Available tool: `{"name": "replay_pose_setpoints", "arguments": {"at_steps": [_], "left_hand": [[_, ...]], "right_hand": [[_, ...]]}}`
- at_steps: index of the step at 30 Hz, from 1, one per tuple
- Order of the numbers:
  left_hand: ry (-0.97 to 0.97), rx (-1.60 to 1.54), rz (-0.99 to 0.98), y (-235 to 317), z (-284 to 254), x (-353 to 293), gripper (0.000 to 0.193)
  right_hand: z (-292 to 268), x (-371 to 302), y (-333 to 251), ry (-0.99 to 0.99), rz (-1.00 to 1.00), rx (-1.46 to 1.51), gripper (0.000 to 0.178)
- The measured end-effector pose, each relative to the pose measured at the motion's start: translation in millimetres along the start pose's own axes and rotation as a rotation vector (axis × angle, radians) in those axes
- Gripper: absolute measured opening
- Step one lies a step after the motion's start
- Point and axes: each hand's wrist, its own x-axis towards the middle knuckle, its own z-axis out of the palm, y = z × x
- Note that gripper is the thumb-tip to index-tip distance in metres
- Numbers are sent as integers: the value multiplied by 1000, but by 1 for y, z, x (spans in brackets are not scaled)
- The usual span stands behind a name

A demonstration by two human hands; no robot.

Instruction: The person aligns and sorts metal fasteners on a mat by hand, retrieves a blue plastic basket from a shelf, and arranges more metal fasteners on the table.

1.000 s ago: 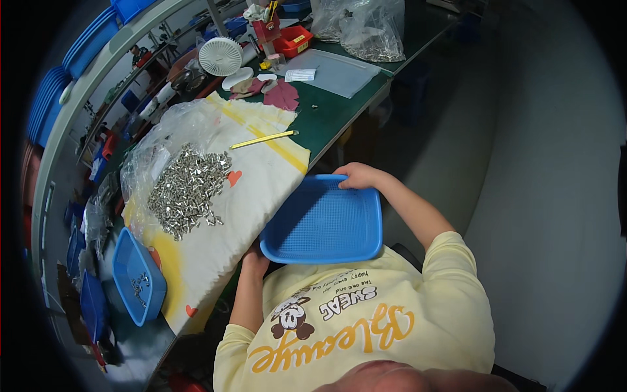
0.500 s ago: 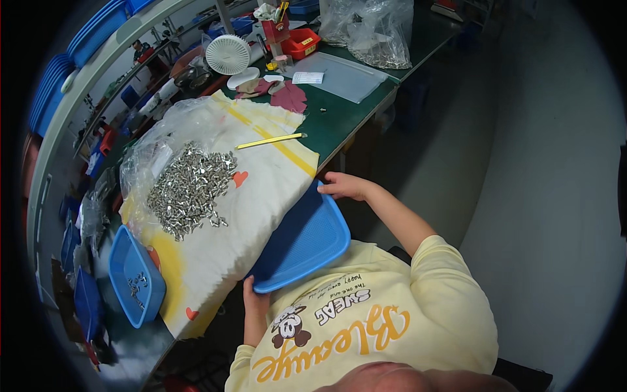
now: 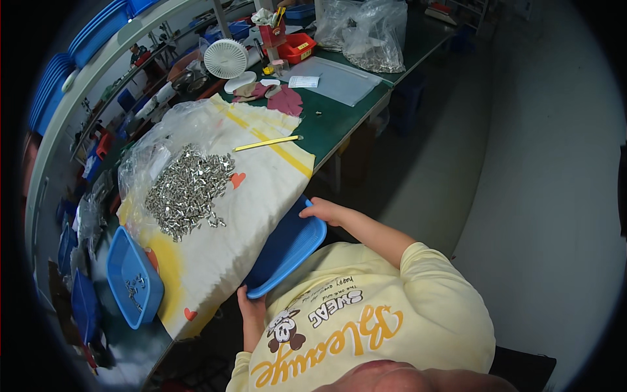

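Note:
A blue plastic tray (image 3: pixel 292 236) sits at my lap against the table edge, its far side hidden beneath the overhanging white cloth (image 3: pixel 248 212). My right hand (image 3: pixel 321 211) grips its right end, thumb over the rim. At the near left corner, my left hand (image 3: pixel 251 306) holds the rim from below, most of its fingers out of sight. No parts show on the visible part of the tray floor. On the cloth beyond it lies a heap of small silver metal parts (image 3: pixel 186 193), shaped like short screws or rivets.
Left on the cloth's edge stands another blue tray (image 3: pixel 135 277) with a few metal parts. A slim yellow tool (image 3: pixel 268 143) lies on the cloth. Farther back are maroon gloves (image 3: pixel 284 101), a white fan (image 3: pixel 226 58), a red bin (image 3: pixel 297 48) and clear bags of parts (image 3: pixel 372 46).
The tray has moved left and further under the cloth's edge, so less of its floor shows. My right hand has come nearer and lower with it; my left hand has shifted slightly.

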Motion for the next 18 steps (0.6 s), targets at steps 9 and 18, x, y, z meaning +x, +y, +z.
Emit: {"name": "replay_pose_setpoints", "arguments": {"at_steps": [9, 18], "left_hand": [[-111, 185, 67, 30, -16, 42, 49], [-98, 179, 151, 25, 7, 22, 53]], "right_hand": [[0, 11, 2, -19, 43, -15, 35], [-44, 9, -35, -406, -376, 1023, 74]]}}
